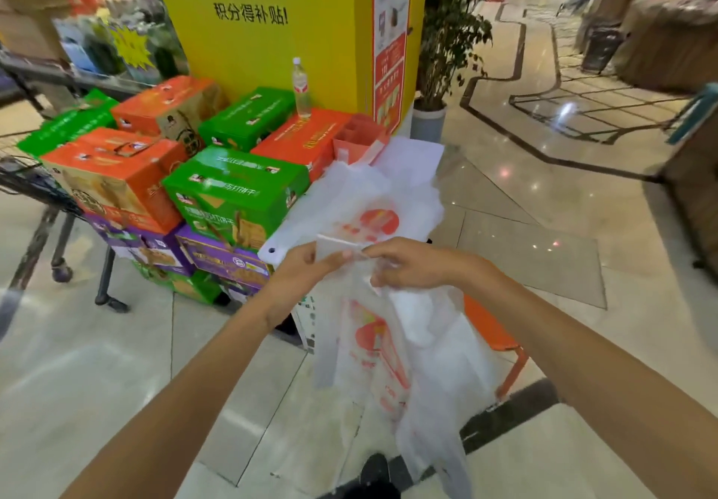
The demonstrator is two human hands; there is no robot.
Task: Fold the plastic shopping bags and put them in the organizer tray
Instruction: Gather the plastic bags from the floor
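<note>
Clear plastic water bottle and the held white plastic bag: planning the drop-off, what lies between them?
Head view: an orange compartmented tray and flat white bags.

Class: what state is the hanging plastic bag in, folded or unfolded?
Unfolded: the plastic bag hangs loose and long from the left hand and right hand.

Both forearms are bare from the lower corners of the view up to the wrists, with no sleeve edge showing anywhere along them. The left hand (301, 271) and the right hand (408, 263) are bare too: no glove covers either, and no ring, watch or band shows on the fingers or wrists. Low in the view, between the arms, the rounded toe of a black shoe (375, 469) shows.
</note>
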